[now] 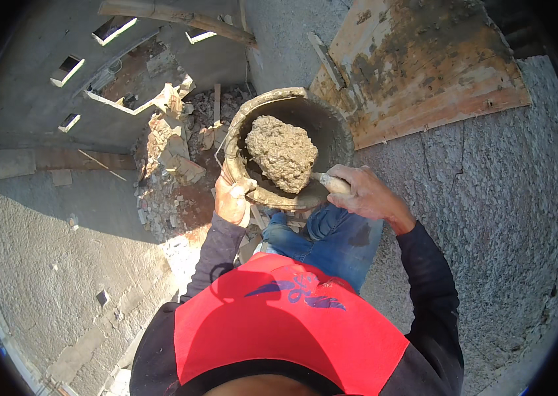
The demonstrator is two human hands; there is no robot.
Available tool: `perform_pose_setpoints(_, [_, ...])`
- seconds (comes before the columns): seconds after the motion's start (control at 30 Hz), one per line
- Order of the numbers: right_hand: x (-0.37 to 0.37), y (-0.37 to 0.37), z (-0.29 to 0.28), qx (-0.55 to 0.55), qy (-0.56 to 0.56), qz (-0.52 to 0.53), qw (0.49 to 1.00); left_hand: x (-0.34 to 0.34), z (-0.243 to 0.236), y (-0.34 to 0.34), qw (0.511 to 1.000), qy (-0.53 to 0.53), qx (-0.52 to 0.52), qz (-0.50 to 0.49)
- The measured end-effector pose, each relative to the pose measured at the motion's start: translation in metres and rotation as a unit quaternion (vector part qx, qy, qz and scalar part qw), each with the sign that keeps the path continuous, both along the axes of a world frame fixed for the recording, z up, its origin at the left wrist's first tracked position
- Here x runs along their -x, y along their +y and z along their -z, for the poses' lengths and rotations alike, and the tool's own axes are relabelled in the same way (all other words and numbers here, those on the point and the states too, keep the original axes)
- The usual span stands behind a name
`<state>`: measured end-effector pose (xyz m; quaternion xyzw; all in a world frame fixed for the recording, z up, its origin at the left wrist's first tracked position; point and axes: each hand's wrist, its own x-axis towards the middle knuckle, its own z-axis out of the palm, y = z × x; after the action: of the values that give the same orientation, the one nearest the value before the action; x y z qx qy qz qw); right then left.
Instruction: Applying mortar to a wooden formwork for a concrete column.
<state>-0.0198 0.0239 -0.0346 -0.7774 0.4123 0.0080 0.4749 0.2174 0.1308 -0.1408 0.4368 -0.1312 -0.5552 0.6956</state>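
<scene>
A round bucket (338,129) with a mortar-caked rim is in front of me, tilted so its inside shows. My left hand (231,198) grips its near left rim, thumb over the edge. In my right hand (368,193) is the pale handle (334,183) of a trowel, closed in my fingers at the near right rim. A big lump of wet grey mortar (281,153) sits at the bucket's mouth, apparently on the trowel; the blade is hidden beneath it.
A mortar-stained wooden board (424,72) leans at the upper right beside a rough grey wall (470,218). Broken bricks and rubble (173,152) lie below on the left. A wooden beam (176,20) crosses the upper left, near a wall with several small openings.
</scene>
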Motion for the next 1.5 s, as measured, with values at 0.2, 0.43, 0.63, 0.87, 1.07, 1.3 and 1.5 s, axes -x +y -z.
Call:
perform_pose_setpoints(0.2, [-0.003, -0.026, -0.138, 0.069, -0.029, -0.062, 0.995, -0.001, -0.031, -0.011, 0.996, 0.054, 0.03, -0.057])
perform_pose_setpoints(0.43, [0.027, -0.069, -0.281, 0.01, -0.141, 0.073, 0.987, 0.009, -0.029, -0.044, 0.997, 0.038, 0.069, -0.024])
perform_pose_setpoints(0.63, [0.05, -0.083, -0.313, 0.146, -0.148, 0.171, 0.963, 0.017, -0.032, -0.052, 0.996, 0.045, 0.067, 0.039])
perform_pose_setpoints(0.87, [0.007, -0.038, -0.229, 0.277, -0.019, 0.194, 0.941, 0.015, -0.029, -0.037, 0.999, 0.034, 0.018, 0.0])
perform_pose_setpoints(1.07, [0.008, -0.001, -0.02, 0.341, 0.192, -0.006, 0.92, 0.013, -0.015, -0.032, 0.997, -0.077, 0.003, 0.021])
perform_pose_setpoints(1.3, [-0.056, 0.006, 0.072, 0.371, 0.198, -0.089, 0.903, 0.008, -0.006, -0.024, 0.971, -0.234, -0.009, 0.045])
perform_pose_setpoints(1.5, [-0.057, -0.031, 0.014, 0.369, 0.252, -0.083, 0.891, 0.006, 0.002, -0.013, 0.931, -0.363, -0.006, 0.036])
